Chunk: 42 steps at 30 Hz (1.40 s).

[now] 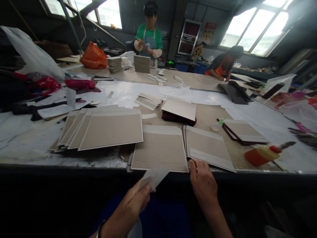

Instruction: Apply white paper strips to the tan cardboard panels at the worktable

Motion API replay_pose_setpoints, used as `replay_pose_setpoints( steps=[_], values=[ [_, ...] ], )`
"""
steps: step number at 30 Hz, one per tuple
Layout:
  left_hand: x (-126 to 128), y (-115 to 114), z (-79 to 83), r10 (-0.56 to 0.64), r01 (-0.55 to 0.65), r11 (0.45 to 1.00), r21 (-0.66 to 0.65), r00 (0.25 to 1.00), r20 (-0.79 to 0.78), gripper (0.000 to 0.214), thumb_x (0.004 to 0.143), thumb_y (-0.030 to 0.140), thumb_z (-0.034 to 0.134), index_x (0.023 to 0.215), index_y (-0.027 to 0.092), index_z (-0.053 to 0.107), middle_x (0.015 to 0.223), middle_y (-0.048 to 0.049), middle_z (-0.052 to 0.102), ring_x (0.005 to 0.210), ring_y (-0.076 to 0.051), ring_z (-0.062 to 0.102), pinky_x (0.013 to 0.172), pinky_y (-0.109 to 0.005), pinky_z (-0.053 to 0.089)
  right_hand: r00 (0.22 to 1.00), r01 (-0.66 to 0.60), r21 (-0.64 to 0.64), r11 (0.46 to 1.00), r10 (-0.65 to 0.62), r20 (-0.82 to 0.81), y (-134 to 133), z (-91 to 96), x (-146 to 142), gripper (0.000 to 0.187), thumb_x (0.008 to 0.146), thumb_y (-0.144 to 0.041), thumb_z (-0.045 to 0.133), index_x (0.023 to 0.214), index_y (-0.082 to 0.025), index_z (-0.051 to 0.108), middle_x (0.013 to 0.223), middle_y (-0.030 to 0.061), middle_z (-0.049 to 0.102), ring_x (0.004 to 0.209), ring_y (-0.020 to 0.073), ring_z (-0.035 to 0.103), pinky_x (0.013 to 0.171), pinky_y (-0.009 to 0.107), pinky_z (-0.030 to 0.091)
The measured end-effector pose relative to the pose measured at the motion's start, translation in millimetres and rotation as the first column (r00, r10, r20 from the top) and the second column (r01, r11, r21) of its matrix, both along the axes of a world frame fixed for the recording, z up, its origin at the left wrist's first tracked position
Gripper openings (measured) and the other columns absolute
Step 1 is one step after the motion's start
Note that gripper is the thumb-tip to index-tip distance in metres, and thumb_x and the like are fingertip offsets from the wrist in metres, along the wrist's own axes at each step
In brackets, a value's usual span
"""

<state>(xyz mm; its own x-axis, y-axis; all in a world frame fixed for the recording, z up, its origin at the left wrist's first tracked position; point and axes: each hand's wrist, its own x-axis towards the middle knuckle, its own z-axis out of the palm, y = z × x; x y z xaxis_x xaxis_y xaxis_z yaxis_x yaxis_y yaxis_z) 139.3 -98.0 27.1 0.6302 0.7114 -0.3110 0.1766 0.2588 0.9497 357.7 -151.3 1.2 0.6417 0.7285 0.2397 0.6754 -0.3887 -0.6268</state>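
My left hand [137, 198] is closed round a thin whitish strip of paper or film [158, 176], whose free end points toward the table edge. My right hand [203, 180] has its fingers pinched together at the near edge of the boards; whether anything is between them is hidden. Just beyond the hands lies a flat tan board [159, 148] with a pale band along its far edge. To its right rests a small stack of similar boards [209, 145], pale-banded near the front. A fanned pile of larger-looking boards [112, 127] sits at the left.
Behind the boards are a bundle of pale strips [148, 100] and a dark-red stack topped by a board [179, 109]. A glue bottle [262, 154] lies at right, near another small stack [245, 130]. Two co-workers [149, 39] [221, 67] are across the table.
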Motion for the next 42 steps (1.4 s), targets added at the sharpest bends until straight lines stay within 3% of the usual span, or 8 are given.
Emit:
replay_pose_setpoints(
  steps=[3, 7, 13, 20, 23, 26, 32, 42],
  values=[
    [0, 3, -9.8, 0.086, -0.074, 0.979, -0.191, 0.995, 0.055, 0.043, 0.077, 0.057, 0.045, 0.079, 0.014, 0.054, 0.053, 0.0042, 0.042, 0.049, -0.009, 0.040, 0.050, -0.021, 0.034, 0.981, -0.125, 0.055, 0.991, 0.132, -0.140, -6, 10.2, -25, 0.037, 0.087, -0.045, 0.037, 0.095, -0.018, 0.061, 0.096, 0.0115, 0.059, 0.095, 0.0244, 0.051, 0.087, 0.038, 0.037],
    [6, 3, -15.2, 0.116, -0.099, 0.975, -0.199, 0.990, 0.074, 0.042, 0.076, 0.055, 0.049, 0.073, 0.013, 0.055, 0.059, 0.0002, 0.052, 0.056, -0.011, 0.048, 0.057, -0.024, 0.040, 0.741, -0.352, 0.132, 0.927, 0.362, -0.565, -5, 12.7, -79, 0.028, 0.083, -0.042, 0.049, 0.095, -0.019, 0.062, 0.089, 0.0062, 0.060, 0.079, 0.0175, 0.056, 0.070, 0.025, 0.045],
    [7, -5, -35.4, 0.057, -0.051, 0.996, -0.079, 0.996, 0.072, 0.041, 0.082, 0.053, 0.041, 0.078, 0.015, 0.056, 0.068, -0.0009, 0.055, 0.066, -0.013, 0.050, 0.063, -0.024, 0.043, 0.689, -0.113, 0.175, 0.978, 0.204, -0.695, 1, -7.9, -120, 0.032, 0.080, -0.048, 0.050, 0.068, -0.018, 0.054, 0.064, -0.0001, 0.048, 0.060, 0.0133, 0.048, 0.053, 0.021, 0.041],
    [-23, -11, -64.5, -0.181, 0.174, 0.922, 0.346, 0.983, -0.011, 0.035, 0.087, 0.038, 0.036, 0.067, 0.017, 0.055, 0.060, 0.0009, 0.054, 0.054, -0.010, 0.050, 0.052, -0.019, 0.038, 0.435, 0.110, 0.210, 0.971, 0.143, -0.889, 22, 14.9, -90, 0.033, 0.073, -0.051, 0.057, 0.075, -0.021, 0.044, 0.062, -0.0046, 0.046, 0.046, 0.0080, 0.040, 0.044, 0.020, 0.037],
    [-41, -1, -74.7, -0.152, 0.147, 0.839, 0.523, 0.988, -0.034, 0.023, 0.084, 0.031, 0.041, 0.075, 0.017, 0.058, 0.064, -0.0020, 0.059, 0.057, -0.012, 0.054, 0.054, -0.021, 0.040, 0.556, -0.174, 0.075, 0.982, 0.161, -0.816, 42, 31.3, -69, 0.033, 0.075, -0.049, 0.054, 0.067, -0.021, 0.040, 0.054, -0.0077, 0.036, 0.041, 0.0060, 0.028, 0.038, 0.018, 0.023],
    [-54, 14, -75.5, -0.065, 0.089, 0.731, 0.677, 0.996, -0.061, 0.018, 0.083, 0.022, 0.044, 0.087, 0.017, 0.061, 0.066, -0.0041, 0.060, 0.061, -0.015, 0.053, 0.058, -0.026, 0.041, 0.793, -0.464, -0.178, 0.868, 0.318, -0.520, 63, 41.1, -57, 0.032, 0.079, -0.042, 0.050, 0.060, -0.018, 0.043, 0.054, -0.0052, 0.038, 0.051, 0.0090, 0.036, 0.047, 0.021, 0.028],
    [-54, 41, -55.7, 0.227, -0.048, 0.318, 0.947, 0.974, -0.027, 0.017, 0.084, 0.013, 0.046, 0.094, 0.014, 0.060, 0.096, -0.0102, 0.059, 0.096, -0.021, 0.053, 0.079, -0.033, 0.047, 0.760, -0.648, -0.447, 0.616, 0.560, -0.330, 103, 47.0, -60, 0.031, 0.084, -0.034, 0.044, 0.058, -0.018, 0.044, 0.056, -0.0037, 0.044, 0.055, 0.0103, 0.041, 0.053, 0.023, 0.027],
    [-50, 56, -65.2, 0.143, 0.003, 0.317, 0.948, 0.988, -0.051, 0.018, 0.082, 0.005, 0.047, 0.096, 0.012, 0.057, 0.120, -0.0149, 0.054, 0.120, -0.026, 0.040, 0.094, -0.043, 0.043, 0.733, -0.640, -0.589, 0.493, 0.621, -0.277, 122, 47.4, -66, 0.026, 0.083, -0.025, 0.049, 0.059, -0.017, 0.050, 0.056, -0.0028, 0.048, 0.053, 0.0100, 0.042, 0.052, 0.022, 0.026]
  ],
)
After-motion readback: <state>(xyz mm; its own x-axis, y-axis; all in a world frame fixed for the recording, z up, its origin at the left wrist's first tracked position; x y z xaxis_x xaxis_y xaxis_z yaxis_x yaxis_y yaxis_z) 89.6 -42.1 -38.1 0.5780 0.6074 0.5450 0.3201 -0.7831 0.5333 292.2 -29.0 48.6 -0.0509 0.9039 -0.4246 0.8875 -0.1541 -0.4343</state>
